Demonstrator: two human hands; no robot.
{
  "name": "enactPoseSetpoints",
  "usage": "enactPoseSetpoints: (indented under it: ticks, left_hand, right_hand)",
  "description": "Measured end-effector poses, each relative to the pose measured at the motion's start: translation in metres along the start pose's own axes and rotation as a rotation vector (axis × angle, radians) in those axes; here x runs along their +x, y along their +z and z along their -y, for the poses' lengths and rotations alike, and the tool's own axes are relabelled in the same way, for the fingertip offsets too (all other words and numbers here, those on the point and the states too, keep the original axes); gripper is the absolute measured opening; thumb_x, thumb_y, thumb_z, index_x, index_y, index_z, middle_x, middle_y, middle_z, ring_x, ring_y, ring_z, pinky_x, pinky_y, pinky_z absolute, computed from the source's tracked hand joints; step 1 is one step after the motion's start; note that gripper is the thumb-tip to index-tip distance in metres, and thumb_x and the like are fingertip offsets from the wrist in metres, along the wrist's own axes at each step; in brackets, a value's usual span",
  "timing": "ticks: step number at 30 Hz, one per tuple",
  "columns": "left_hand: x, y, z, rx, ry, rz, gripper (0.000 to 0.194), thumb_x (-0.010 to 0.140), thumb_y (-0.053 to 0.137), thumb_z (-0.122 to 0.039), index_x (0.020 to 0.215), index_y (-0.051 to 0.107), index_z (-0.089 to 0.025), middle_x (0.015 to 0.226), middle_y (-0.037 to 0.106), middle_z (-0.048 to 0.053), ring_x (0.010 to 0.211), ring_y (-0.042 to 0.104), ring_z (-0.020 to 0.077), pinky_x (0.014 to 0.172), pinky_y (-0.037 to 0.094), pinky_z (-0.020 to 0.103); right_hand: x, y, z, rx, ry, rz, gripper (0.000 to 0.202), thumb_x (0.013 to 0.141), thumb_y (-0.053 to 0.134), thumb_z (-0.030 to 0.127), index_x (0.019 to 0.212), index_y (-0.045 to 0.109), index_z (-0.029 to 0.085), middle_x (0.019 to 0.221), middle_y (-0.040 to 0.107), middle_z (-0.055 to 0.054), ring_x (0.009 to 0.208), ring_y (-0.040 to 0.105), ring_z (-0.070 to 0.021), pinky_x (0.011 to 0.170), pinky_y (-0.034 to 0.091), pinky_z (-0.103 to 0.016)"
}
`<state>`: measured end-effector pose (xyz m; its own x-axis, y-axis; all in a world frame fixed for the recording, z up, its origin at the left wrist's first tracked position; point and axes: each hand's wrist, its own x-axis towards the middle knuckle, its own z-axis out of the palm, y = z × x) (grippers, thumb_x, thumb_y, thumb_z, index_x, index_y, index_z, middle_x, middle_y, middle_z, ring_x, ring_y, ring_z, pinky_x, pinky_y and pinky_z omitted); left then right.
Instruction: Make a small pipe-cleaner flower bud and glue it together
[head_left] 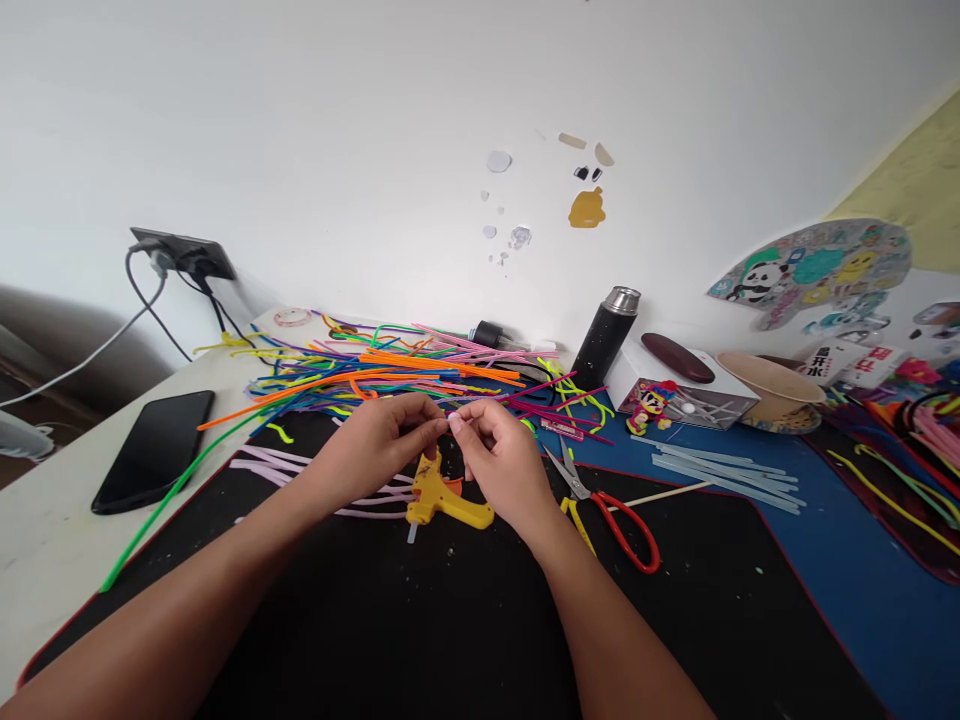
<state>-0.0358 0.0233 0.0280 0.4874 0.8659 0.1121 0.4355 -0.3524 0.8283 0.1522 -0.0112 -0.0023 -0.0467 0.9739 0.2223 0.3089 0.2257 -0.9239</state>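
My left hand [386, 440] and my right hand [502, 460] meet fingertip to fingertip over the black mat [420, 640]. Both are closed in a pinch, and whatever lies between the fingers is too small and hidden to make out. Just below them a yellow hot glue gun [450, 505] rests on the mat, a clear glue stick poking from its back end. Light purple pipe cleaners [375, 514] lie partly under my left hand and the glue gun. To the right of my right hand are scissors [622, 530] with red handles, blades spread.
A heap of colourful pipe cleaners [420, 370] spreads along the wall. A black thermos [604, 340], a tissue box [667, 380], a small clown-like figure [651, 408] and glue sticks [727, 475] stand or lie right. A phone [154, 450] lies left, below a power socket [184, 252].
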Motion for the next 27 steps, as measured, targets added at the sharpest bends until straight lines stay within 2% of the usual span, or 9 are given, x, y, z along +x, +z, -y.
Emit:
enactPoseSetpoints:
  ticks: [12,21,24,27]
  left_hand:
    - [0.001,-0.005,0.002,0.045,-0.015,0.012,0.032,0.096,0.060,-0.051,0.092,0.072,-0.021,0.076,0.073,0.000,0.069,0.065,0.0172,0.065,0.049,0.025]
    - [0.002,-0.006,0.006,0.263,0.008,-0.031,0.031,0.096,0.057,-0.047,0.091,0.075,-0.022,0.074,0.072,-0.001,0.067,0.063,0.0171,0.062,0.043,0.026]
    - [0.002,-0.006,0.010,0.351,0.063,-0.051,0.026,0.098,0.057,-0.041,0.092,0.076,-0.023,0.075,0.074,-0.002,0.066,0.065,0.0168,0.062,0.042,0.026]
    - [0.003,-0.008,0.015,0.477,0.258,-0.109,0.025,0.101,0.054,-0.033,0.097,0.076,-0.023,0.086,0.079,0.001,0.075,0.071,0.0187,0.066,0.044,0.027]
  right_hand:
    - [-0.001,-0.001,0.002,-0.029,0.013,0.001,0.022,0.102,0.057,0.043,0.092,0.064,0.025,0.060,0.054,0.005,0.050,0.053,-0.0153,0.050,0.036,-0.027]
    - [-0.001,-0.002,0.000,-0.118,0.005,0.024,0.017,0.100,0.056,0.037,0.094,0.064,0.024,0.060,0.056,0.006,0.048,0.049,-0.0141,0.050,0.032,-0.027]
    - [-0.001,-0.003,0.001,-0.147,-0.013,0.039,0.016,0.100,0.056,0.035,0.093,0.064,0.024,0.061,0.056,0.005,0.050,0.048,-0.0140,0.051,0.030,-0.028]
    - [-0.001,-0.004,0.003,-0.188,-0.046,0.065,0.015,0.100,0.057,0.032,0.091,0.064,0.023,0.062,0.057,0.005,0.054,0.048,-0.0142,0.054,0.030,-0.028]
